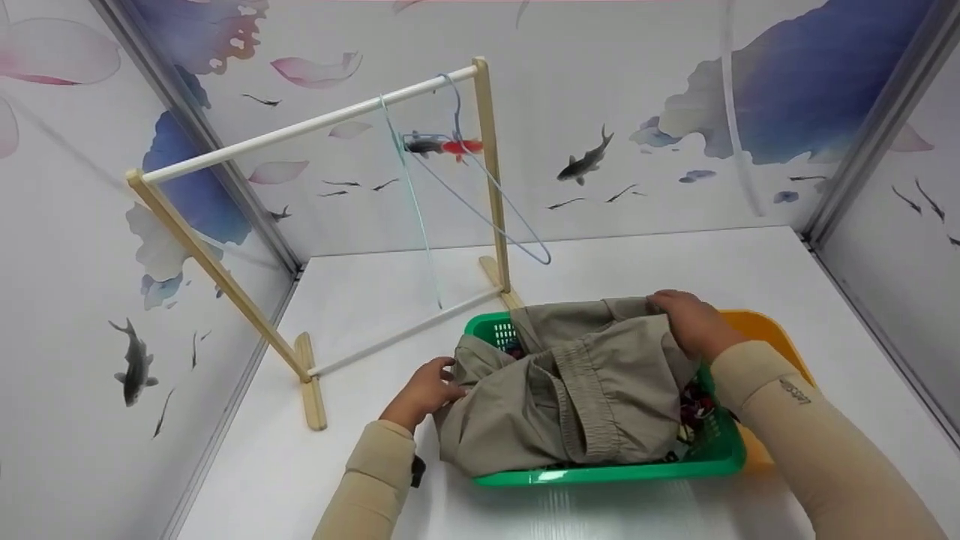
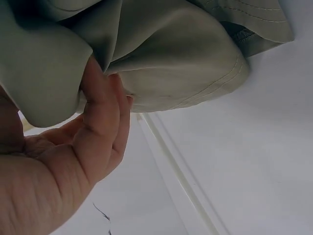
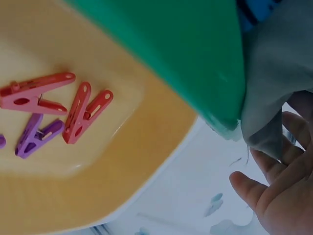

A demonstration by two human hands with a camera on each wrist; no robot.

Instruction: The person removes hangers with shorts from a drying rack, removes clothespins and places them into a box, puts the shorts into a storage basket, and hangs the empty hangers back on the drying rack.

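Khaki pants [image 1: 525,405] with a gathered elastic waistband lie bunched over a green basket [image 1: 607,476], spilling past its left end. My left hand [image 1: 427,392] pinches the fabric at the left edge; in the left wrist view the fingers [image 2: 100,107] bend into a fold near a stitched hem. At the far right corner of the pants, my right hand [image 1: 694,326] grips the cloth. The right wrist view has that cloth drooping among the fingers [image 3: 293,129], with one finger standing apart. Dark patterned clothes [image 1: 696,409] show beneath the pants.
A yellow basin [image 1: 765,337] stands behind and right of the basket, with red clothespins [image 3: 80,115] and a purple clothespin [image 3: 36,137] inside. At the left is a wooden drying rack [image 1: 491,172] carrying a blue hanger [image 1: 517,214] and a mint-green hanger [image 1: 412,187]. Printed walls enclose the table.
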